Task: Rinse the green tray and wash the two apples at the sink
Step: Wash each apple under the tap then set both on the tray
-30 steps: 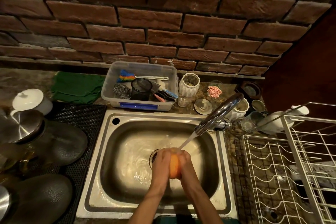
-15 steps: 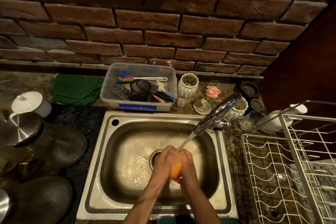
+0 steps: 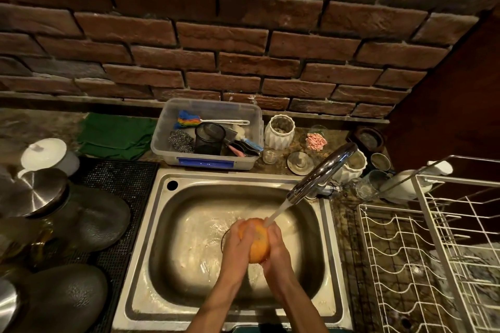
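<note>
Way off to the left of the hands there's a bunch of dark lids (image 3: 100, 217) and a steel lid (image 3: 32, 192) sitting on a black mat (image 3: 127, 178), plus a white pot (image 3: 47, 154) behind them. A green cloth (image 3: 116, 135) lies up and left of the hands, on the surface by the brick wall. Straight behind the hands is a clear tub (image 3: 208, 134) with a scourer, brush and other cleaning bits in it.

Then the main bit: both hands are over the sink (image 3: 167, 265), right above the drain. The left hand (image 3: 238, 244) and right hand (image 3: 276, 249) are wrapped around an apple (image 3: 257, 240) from either side, palms pressed on it, so it's gripped between them. It looks orange in this light. Water from the tap (image 3: 322, 173) hits the top of the apple, just by the right hand's fingertips.

Behind and right of the hands are white jars (image 3: 280, 131), small glasses and a dish of pink stuff. Further right stands a white wire rack (image 3: 422, 251). A sliver of something teal (image 3: 259, 329) peeks in at the bottom edge between the forearms, can't tell what it is.
</note>
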Demonstrator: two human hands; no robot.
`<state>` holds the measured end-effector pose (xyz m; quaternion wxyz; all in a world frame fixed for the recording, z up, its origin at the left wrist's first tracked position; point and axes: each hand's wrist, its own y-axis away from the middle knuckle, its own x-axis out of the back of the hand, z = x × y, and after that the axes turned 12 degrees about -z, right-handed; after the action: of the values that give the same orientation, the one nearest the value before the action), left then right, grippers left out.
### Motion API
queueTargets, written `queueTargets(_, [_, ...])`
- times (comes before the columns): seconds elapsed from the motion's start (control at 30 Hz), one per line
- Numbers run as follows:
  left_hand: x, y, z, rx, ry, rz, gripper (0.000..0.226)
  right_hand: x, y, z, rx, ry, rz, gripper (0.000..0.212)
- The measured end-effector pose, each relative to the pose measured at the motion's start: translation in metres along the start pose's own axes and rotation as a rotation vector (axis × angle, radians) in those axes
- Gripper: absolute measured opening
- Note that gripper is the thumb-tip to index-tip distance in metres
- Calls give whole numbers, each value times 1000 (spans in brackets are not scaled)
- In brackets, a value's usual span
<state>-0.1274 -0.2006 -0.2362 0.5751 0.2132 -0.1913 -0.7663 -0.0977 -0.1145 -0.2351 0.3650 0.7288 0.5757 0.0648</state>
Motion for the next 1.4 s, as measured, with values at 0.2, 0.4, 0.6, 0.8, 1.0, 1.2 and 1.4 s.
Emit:
queueTargets(0.2, [0, -1, -1, 96, 170, -21, 31, 1, 11, 4, 25, 198, -40, 48])
queueTargets(0.4, [3, 8, -11, 53, -84, -129, 42, -4, 10, -18, -227, -63, 181, 31])
queueTargets(0.6, [4, 8, -15, 116, -109, -120, 32, 13, 8, -21, -368, -55, 124, 33])
queueTargets(0.8, [6, 17, -18, 234, 250, -33, 40, 43, 0, -29, -284, 179, 67, 34])
queueTargets(1.0, [14, 18, -14, 173, 217, -6, 61, 104, -10, -77, 88, 278, 295, 38])
queueTargets(1.2, [15, 17, -13, 165, 205, 7, 47, 129, -25, -124, 135, 273, 335, 86])
queueTargets(1.4, [13, 18, -13, 171, 203, -6, 56, 121, -20, -122, 170, 297, 349, 87])
